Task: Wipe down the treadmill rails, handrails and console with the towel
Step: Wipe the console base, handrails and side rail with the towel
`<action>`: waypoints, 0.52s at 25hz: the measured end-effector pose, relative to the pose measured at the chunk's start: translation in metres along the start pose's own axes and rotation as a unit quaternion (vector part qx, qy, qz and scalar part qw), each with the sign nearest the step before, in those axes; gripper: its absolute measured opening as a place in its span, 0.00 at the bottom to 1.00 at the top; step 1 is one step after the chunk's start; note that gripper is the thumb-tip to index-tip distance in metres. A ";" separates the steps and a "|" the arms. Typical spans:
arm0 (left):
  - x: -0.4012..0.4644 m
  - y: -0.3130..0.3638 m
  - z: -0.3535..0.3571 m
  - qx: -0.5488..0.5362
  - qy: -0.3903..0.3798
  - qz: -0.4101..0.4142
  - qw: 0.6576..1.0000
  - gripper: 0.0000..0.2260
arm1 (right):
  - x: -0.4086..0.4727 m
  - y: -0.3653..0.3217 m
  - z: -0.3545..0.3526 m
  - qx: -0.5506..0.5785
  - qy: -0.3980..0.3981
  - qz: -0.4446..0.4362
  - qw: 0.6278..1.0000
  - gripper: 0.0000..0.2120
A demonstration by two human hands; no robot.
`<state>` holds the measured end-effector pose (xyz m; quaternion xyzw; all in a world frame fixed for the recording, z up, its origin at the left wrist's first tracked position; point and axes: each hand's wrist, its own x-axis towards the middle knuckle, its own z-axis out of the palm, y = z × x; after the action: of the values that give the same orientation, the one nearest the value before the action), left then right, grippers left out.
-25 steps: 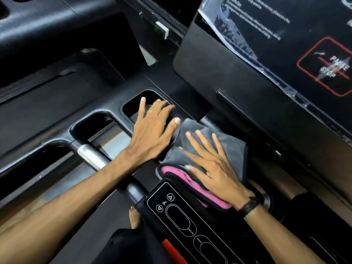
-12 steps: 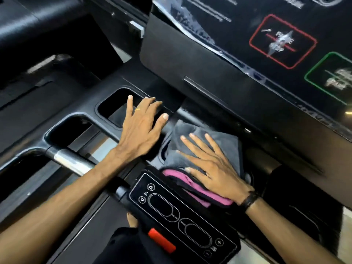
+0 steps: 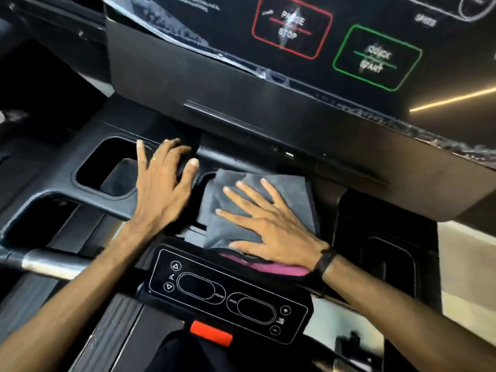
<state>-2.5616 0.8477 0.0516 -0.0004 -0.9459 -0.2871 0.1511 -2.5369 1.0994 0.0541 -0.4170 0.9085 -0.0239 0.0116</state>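
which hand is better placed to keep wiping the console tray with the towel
Right. The right hand lies flat on the grey towel, fingers spread over it. The left hand rests on bare plastic beside it.

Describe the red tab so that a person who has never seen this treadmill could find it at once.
Start at the big console with the red and green framed buttons, then move down to the small control panel nearest the person. The red tab sits at its lower edge, the only solid red piece among black parts.
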 end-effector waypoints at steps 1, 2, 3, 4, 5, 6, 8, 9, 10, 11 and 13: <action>0.002 0.001 0.002 0.003 -0.002 0.005 1.000 0.23 | -0.016 0.006 0.001 0.008 -0.006 0.014 1.000 0.32; 0.003 0.002 0.004 0.002 -0.004 0.008 1.000 0.22 | -0.040 0.013 0.000 0.022 -0.015 0.024 0.999 0.33; 0.004 0.001 0.004 0.000 -0.004 0.009 1.000 0.22 | -0.066 0.019 -0.001 0.027 -0.025 0.032 0.999 0.34; 0.002 0.001 0.002 -0.002 -0.007 0.009 1.000 0.22 | -0.090 0.026 -0.003 0.030 -0.032 0.038 0.998 0.34; -0.001 0.000 0.000 -0.003 -0.012 0.009 1.000 0.23 | -0.109 0.032 -0.006 0.035 -0.034 0.041 0.998 0.34; -0.005 -0.002 -0.003 -0.002 -0.017 0.010 1.000 0.23 | -0.117 0.037 -0.007 0.037 -0.026 0.041 0.998 0.33; -0.012 -0.008 -0.009 0.008 -0.016 0.011 1.000 0.24 | -0.094 0.035 -0.007 0.033 -0.005 0.025 0.999 0.30; -0.014 -0.013 -0.011 0.015 -0.017 0.010 1.000 0.24 | -0.066 0.029 -0.005 0.029 0.003 0.015 0.999 0.29; -0.015 -0.018 -0.012 0.022 -0.023 0.008 0.999 0.25 | -0.034 0.022 0.000 0.022 0.013 0.005 1.000 0.28; -0.015 -0.021 -0.012 0.024 -0.031 0.009 0.999 0.25 | -0.003 0.012 0.003 0.011 0.024 0.000 1.000 0.28; -0.011 -0.019 -0.009 0.021 -0.046 0.017 0.999 0.26 | 0.032 0.000 0.010 0.005 0.040 0.016 0.999 0.27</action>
<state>-2.5500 0.8282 0.0450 -0.0267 -0.9574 -0.2644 0.1127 -2.5571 1.0746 0.0442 -0.4013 0.9146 -0.0455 -0.0226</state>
